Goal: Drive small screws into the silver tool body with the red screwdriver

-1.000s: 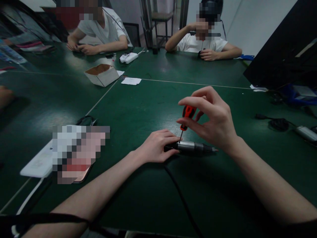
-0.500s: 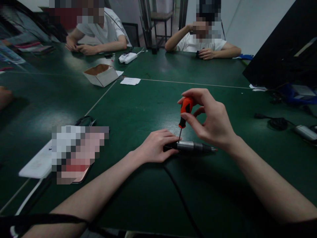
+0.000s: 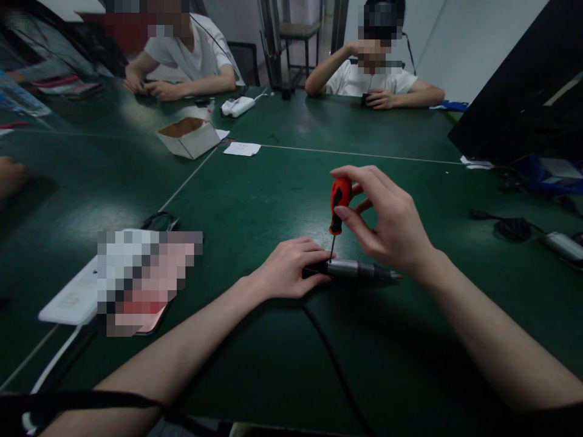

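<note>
White against the green tabletop (image 3: pixel 273 200), a flat device (image 3: pixel 68 303) lies beside a pink, partly blurred slab (image 3: pixel 157 318). Next along, I see the left hand (image 3: pixel 291 270) gripping the black end of a pen-shaped tool (image 3: pixel 346 268) on the tabletop. A red-and-black screwdriver (image 3: pixel 340 197) stands nearly upright, tip down at the tool, its handle pinched by the right hand (image 3: pixel 392 215). Farther right lies a coiled black cord (image 3: pixel 512 229).
</note>
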The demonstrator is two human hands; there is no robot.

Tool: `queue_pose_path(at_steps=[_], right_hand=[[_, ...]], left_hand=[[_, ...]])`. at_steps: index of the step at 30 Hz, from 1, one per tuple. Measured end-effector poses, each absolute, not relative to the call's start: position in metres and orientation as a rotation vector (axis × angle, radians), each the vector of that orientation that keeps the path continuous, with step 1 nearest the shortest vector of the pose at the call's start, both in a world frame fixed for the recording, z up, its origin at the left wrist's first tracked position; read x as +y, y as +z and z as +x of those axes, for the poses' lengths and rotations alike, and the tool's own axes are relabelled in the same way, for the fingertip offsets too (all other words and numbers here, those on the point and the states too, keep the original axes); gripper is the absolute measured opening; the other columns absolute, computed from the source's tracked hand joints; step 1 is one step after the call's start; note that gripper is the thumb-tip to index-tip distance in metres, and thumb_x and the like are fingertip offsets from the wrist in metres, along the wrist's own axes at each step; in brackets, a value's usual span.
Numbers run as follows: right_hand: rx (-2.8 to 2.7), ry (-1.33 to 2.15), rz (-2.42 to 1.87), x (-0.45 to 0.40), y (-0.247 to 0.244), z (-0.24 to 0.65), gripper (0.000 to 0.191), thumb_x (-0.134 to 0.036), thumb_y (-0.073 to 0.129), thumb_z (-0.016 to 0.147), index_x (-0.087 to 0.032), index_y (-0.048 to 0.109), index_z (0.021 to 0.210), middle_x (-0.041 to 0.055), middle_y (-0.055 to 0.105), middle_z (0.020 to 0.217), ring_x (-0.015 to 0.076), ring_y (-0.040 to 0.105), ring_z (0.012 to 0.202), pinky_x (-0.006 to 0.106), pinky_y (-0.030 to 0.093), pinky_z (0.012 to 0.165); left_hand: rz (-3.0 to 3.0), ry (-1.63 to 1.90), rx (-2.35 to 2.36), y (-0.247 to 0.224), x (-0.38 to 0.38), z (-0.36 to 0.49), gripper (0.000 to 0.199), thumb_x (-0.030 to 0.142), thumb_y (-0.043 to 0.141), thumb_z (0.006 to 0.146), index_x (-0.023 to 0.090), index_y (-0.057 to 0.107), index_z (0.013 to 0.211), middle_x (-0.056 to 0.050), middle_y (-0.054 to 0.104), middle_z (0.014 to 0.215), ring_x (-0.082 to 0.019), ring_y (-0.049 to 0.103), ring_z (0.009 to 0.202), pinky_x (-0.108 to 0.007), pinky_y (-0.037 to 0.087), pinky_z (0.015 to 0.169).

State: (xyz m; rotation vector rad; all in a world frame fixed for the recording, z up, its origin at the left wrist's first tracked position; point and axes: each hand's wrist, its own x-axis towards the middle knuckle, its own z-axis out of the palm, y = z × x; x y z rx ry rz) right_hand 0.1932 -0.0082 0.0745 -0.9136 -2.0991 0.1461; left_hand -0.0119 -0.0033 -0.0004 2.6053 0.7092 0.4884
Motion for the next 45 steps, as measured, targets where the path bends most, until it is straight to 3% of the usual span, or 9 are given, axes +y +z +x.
queue_pose_path(at_steps=[5, 11, 17, 20, 24, 30, 39, 42, 45], right_hand=[[-2.005, 0.113, -0.924, -0.0058, 0.0721, 0.1939, 0.036, -0.031, 0.068, 0.083, -0.016, 0.053, 0.112, 0.0047, 0.063, 0.094, 0.0162, 0.062, 0.077, 0.025, 0.054, 0.059], [-1.963, 0.249, -0.970, -0.0067, 0.0733, 0.1920, 0.037, -0.022, 0.063, 0.085, -0.020, 0.059, 0.122, 0.0064, 0.053, 0.112, 0.0140, 0.059, 0.088, 0.021, 0.055, 0.060], [-2.051, 0.306, -0.917, -0.0077, 0.0753, 0.1928, 0.046, -0.008, 0.049, 0.087, -0.021, 0.050, 0.131, 0.0050, 0.059, 0.112, 0.0147, 0.060, 0.093, 0.023, 0.055, 0.066], [-2.018, 0.351, -0.919, -0.0075, 0.0757, 0.1927, 0.037, -0.014, 0.058, 0.086, -0.018, 0.050, 0.122, 0.0050, 0.062, 0.109, 0.0153, 0.062, 0.091, 0.022, 0.054, 0.062], [-1.902, 0.418, -0.928, -0.0057, 0.0716, 0.1907, 0.031, -0.023, 0.068, 0.082, -0.019, 0.047, 0.106, -0.0003, 0.063, 0.094, 0.0115, 0.063, 0.075, 0.019, 0.053, 0.054], [-1.824, 0.572, -0.881, -0.0051, 0.0670, 0.1872, 0.042, -0.014, 0.064, 0.082, -0.023, 0.035, 0.110, 0.0008, 0.065, 0.096, 0.0135, 0.065, 0.077, 0.023, 0.055, 0.055], [-1.918, 0.401, -0.934, -0.0059, 0.0718, 0.1917, 0.032, -0.012, 0.057, 0.087, -0.023, 0.055, 0.118, 0.0030, 0.057, 0.112, 0.0128, 0.062, 0.087, 0.020, 0.053, 0.057], [-1.928, 0.427, -0.922, -0.0053, 0.0718, 0.1920, 0.036, -0.012, 0.057, 0.087, -0.024, 0.053, 0.120, 0.0018, 0.060, 0.112, 0.0126, 0.062, 0.086, 0.020, 0.053, 0.058], [-1.863, 0.457, -0.908, -0.0036, 0.0699, 0.1915, 0.040, -0.020, 0.070, 0.081, -0.023, 0.048, 0.114, 0.0000, 0.063, 0.101, 0.0146, 0.063, 0.084, 0.022, 0.053, 0.054]], left_hand=[[2.612, 0.475, 0.725, -0.0005, -0.0035, -0.0123, 0.035, 0.033, 0.062, 0.086, 0.015, 0.064, 0.117, -0.008, 0.069, 0.100, -0.023, 0.061, 0.091, -0.034, 0.050, 0.076], [2.615, 0.491, 0.720, -0.0009, -0.0042, -0.0118, 0.035, 0.033, 0.060, 0.087, 0.015, 0.064, 0.117, -0.009, 0.069, 0.099, -0.023, 0.062, 0.091, -0.034, 0.050, 0.078], [2.609, 0.497, 0.714, -0.0011, -0.0038, -0.0119, 0.035, 0.033, 0.061, 0.087, 0.015, 0.064, 0.117, -0.009, 0.069, 0.099, -0.023, 0.063, 0.091, -0.035, 0.050, 0.079], [2.607, 0.486, 0.721, 0.0002, -0.0040, -0.0119, 0.035, 0.033, 0.062, 0.086, 0.015, 0.064, 0.116, -0.008, 0.069, 0.099, -0.023, 0.062, 0.091, -0.034, 0.050, 0.078], [2.603, 0.482, 0.735, 0.0022, -0.0046, -0.0116, 0.034, 0.032, 0.063, 0.086, 0.015, 0.064, 0.115, -0.008, 0.069, 0.101, -0.023, 0.062, 0.092, -0.034, 0.050, 0.077], [2.622, 0.461, 0.753, 0.0026, -0.0046, -0.0111, 0.034, 0.033, 0.063, 0.086, 0.016, 0.064, 0.115, -0.008, 0.069, 0.101, -0.023, 0.062, 0.091, -0.035, 0.048, 0.079], [2.637, 0.459, 0.725, -0.0023, -0.0024, -0.0123, 0.034, 0.037, 0.058, 0.089, 0.015, 0.063, 0.115, -0.008, 0.068, 0.102, -0.023, 0.062, 0.094, -0.035, 0.044, 0.083], [2.631, 0.464, 0.720, -0.0015, -0.0027, -0.0122, 0.033, 0.036, 0.059, 0.089, 0.015, 0.063, 0.114, -0.008, 0.068, 0.103, -0.023, 0.061, 0.094, -0.035, 0.044, 0.083], [2.640, 0.456, 0.753, 0.0003, -0.0034, -0.0118, 0.032, 0.035, 0.061, 0.087, 0.015, 0.064, 0.112, -0.008, 0.069, 0.101, -0.024, 0.062, 0.094, -0.036, 0.044, 0.082]])
